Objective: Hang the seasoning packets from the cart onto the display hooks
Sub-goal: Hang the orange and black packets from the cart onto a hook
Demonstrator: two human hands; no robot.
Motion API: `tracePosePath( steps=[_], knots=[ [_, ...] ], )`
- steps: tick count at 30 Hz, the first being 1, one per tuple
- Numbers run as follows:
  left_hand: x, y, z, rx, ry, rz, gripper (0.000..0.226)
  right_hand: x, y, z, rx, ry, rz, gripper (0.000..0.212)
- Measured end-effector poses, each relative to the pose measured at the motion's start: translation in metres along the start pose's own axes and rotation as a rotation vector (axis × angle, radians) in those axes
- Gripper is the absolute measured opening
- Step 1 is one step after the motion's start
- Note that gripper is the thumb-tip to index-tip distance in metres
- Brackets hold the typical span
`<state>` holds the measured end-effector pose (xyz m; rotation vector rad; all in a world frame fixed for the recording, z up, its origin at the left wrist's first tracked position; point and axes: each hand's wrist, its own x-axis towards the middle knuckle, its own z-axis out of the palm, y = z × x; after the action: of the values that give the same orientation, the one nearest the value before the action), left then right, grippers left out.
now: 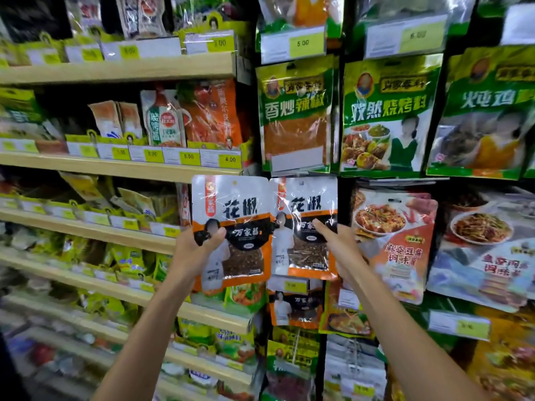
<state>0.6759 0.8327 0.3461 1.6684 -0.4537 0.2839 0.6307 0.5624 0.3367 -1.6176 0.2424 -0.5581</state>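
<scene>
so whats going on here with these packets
A person faces a shop's hanging display with a seasoning packet in each hand. The left hand grips the left white-and-orange plastic packet, thumb on its front. The right hand pinches the right white-and-orange plastic packet, raised just under the green pouch of red powder. Whether either packet is on a hook cannot be told. A matching hung packet shows below.

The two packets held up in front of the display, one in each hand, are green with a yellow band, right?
Not quite. In the head view the left hand holds the left packet and the right hand the right packet, but both are white with orange and black; the green packets hang above.
</scene>
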Motion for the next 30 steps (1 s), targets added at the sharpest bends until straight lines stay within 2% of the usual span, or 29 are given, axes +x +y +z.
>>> tracePosePath(
  steps=[4,8,12,17,21,25,28,29,30],
  knots=[
    [0.015,-0.009,0.002,-0.029,-0.032,0.026,0.029,0.011,0.006,0.005,0.01,0.052,0.036,0.045],
    [0.029,-0.022,0.005,-0.067,-0.141,-0.032,0.035,0.025,-0.004,0.014,0.016,0.122,0.034,0.049],
    [0.037,-0.028,0.011,-0.118,-0.237,-0.08,0.023,0.04,-0.005,0.017,-0.028,0.182,0.073,0.06],
    [0.041,-0.037,0.014,-0.16,-0.358,-0.092,0.026,0.026,0.012,0.023,-0.148,0.313,0.081,0.038],
    [0.038,-0.04,0.021,-0.129,-0.407,-0.106,0.043,-0.012,0.034,0.036,-0.19,0.468,-0.049,0.033],
    [0.037,-0.035,0.04,-0.176,-0.462,-0.115,0.046,-0.028,0.032,0.046,0.118,0.274,0.005,0.035],
    [0.034,-0.026,0.052,-0.19,-0.495,-0.095,0.035,-0.028,0.024,0.047,0.153,0.138,0.011,0.029],
    [0.032,-0.022,0.055,-0.214,-0.494,-0.09,0.025,-0.028,0.023,0.047,0.154,0.116,-0.002,0.03],
    [0.031,-0.019,0.058,-0.231,-0.489,-0.084,0.025,-0.028,0.021,0.046,0.161,0.106,-0.012,0.032]
  ],
)
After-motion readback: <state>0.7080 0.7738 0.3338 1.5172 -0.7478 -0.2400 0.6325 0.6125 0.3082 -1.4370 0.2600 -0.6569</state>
